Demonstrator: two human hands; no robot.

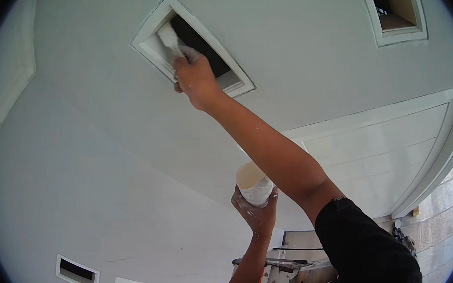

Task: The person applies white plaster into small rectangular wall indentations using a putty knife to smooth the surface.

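Observation:
Reaching up, my right hand (194, 79) grips a paintbrush (168, 37), whose pale bristle end is inside a white-framed rectangular opening (226, 54) in the wall. The brush head lies at or close to the inner left side of that frame; contact cannot be made out. Lower down, my left hand (256, 210) is wrapped round a round, paint-smeared white container (255, 189). Its mouth faces up and shows a cream-coloured inside, partly covered by my right forearm. White paint specks mark both hands.
Another framed opening (394, 2) is at the upper right. A white panelled door (376, 165) stands on the right, beside tiled floor (442, 224). Below me is a paint-stained platform (281, 281) with items on it. A small vent opening (77, 272) sits lower left.

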